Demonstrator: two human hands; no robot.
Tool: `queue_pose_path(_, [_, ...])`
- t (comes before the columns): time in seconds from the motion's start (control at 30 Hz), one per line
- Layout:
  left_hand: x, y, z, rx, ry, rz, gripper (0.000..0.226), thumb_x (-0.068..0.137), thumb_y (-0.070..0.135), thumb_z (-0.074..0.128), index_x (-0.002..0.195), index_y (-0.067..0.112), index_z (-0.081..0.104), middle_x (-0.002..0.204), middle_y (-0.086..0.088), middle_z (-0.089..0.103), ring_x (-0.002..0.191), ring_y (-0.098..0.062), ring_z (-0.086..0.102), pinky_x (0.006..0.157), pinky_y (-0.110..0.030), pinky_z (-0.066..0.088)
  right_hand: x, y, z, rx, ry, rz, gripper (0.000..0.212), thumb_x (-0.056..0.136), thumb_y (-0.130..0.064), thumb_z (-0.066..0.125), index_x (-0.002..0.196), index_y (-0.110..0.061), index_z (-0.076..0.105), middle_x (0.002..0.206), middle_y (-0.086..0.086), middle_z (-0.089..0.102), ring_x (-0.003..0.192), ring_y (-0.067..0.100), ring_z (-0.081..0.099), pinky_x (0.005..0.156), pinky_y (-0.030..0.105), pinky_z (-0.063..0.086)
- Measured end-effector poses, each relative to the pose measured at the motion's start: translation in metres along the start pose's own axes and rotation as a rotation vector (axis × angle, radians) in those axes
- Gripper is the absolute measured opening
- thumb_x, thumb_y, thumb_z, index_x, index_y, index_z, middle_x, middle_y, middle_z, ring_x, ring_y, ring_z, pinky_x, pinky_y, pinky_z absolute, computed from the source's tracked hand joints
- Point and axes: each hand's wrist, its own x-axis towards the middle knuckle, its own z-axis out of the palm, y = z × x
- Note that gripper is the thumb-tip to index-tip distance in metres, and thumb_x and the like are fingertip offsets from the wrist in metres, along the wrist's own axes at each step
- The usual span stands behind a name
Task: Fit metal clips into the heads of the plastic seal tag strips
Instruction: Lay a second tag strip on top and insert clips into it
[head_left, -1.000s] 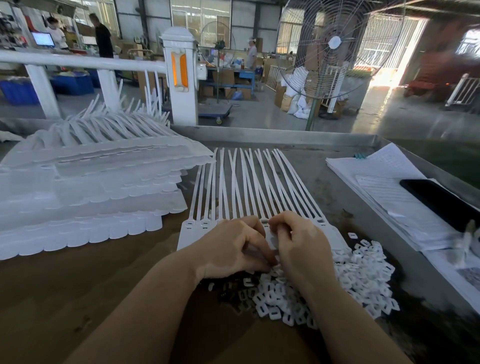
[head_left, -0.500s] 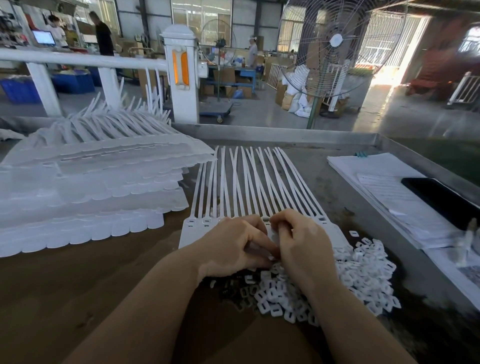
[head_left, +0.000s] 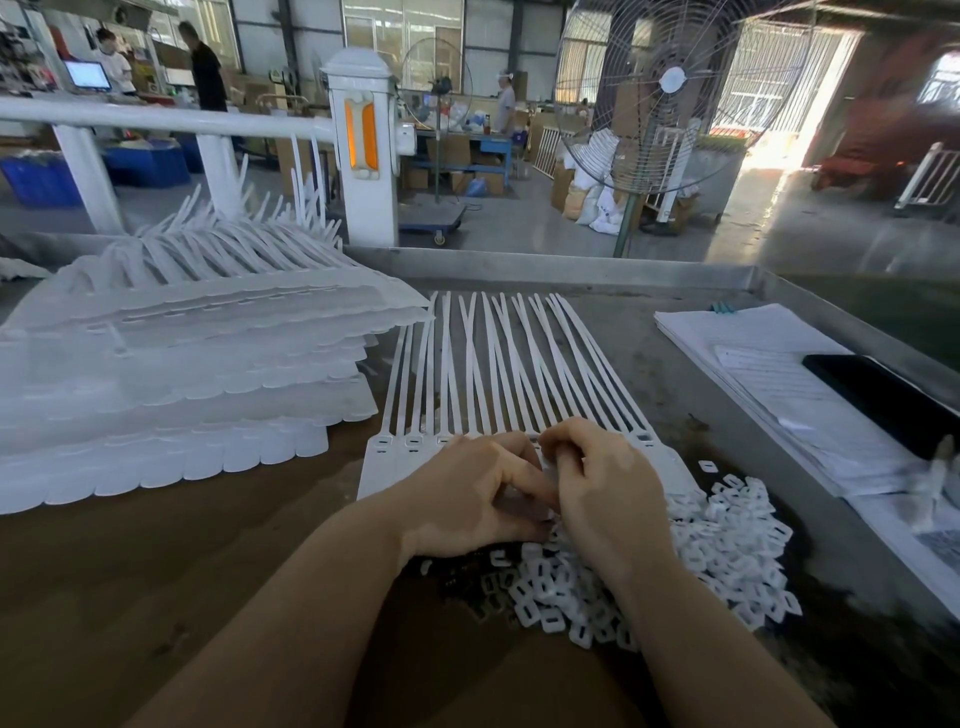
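A sheet of joined white seal tag strips (head_left: 498, 364) lies flat before me, its tails pointing away and its slotted heads (head_left: 383, 441) toward me. My left hand (head_left: 467, 493) and my right hand (head_left: 608, 483) meet over the middle heads. All fingers are curled and the fingertips are pinched together. They seem to pinch a small clip, mostly covered by the fingers. A heap of white slotted clips (head_left: 727, 551) lies under and right of my right wrist. Small dark metal pieces (head_left: 462, 577) lie below my left hand.
A tall stack of more strip sheets (head_left: 182, 374) fills the left of the table. Papers (head_left: 769, 374) with a black phone (head_left: 883, 395) on them lie at the right. The table's metal rim (head_left: 571, 270) runs along the back. A standing fan (head_left: 670, 93) is beyond it.
Both hands stay over the same middle heads. Only the fingers have shifted a little, with my right fingertips curling tighter against my left thumb.
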Motion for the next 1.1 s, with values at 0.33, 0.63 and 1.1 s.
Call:
queue_pose_path(0.33, [0.001,-0.003,0.001,-0.099,0.024,0.002,0.010,0.072,0.024,0.077,0.077,0.030,0.070,0.091,0.016,0.055,0.087,0.011,0.049,0.083,-0.009,0.037,-0.001,0.000,0.000,0.001,0.003,0.007,0.021,0.091,-0.013,0.045,0.094,-0.019,0.065,0.090,-0.004,0.066,0.087,0.011,0.055,0.078,0.028,0.045])
queue_pose_path(0.63, [0.004,-0.005,-0.001,-0.243,0.289,-0.137,0.006,0.080,0.025,0.069,0.083,0.029,0.070,0.082,0.013,0.064,0.077,0.005,0.057,0.072,-0.006,0.043,-0.002,-0.001,-0.001,0.013,0.020,-0.009,0.020,0.092,-0.012,0.046,0.094,-0.017,0.064,0.088,-0.003,0.065,0.083,0.012,0.056,0.077,0.029,0.047])
queue_pose_path(1.1, [0.009,-0.014,-0.004,-0.614,0.609,-0.372,0.006,0.080,0.012,0.070,0.083,0.016,0.072,0.081,-0.007,0.071,0.074,-0.012,0.063,0.072,-0.019,0.054,-0.002,-0.002,-0.001,-0.079,0.027,-0.032,0.021,0.091,-0.015,0.048,0.092,-0.023,0.067,0.086,-0.010,0.068,0.075,0.004,0.054,0.063,0.007,0.033])
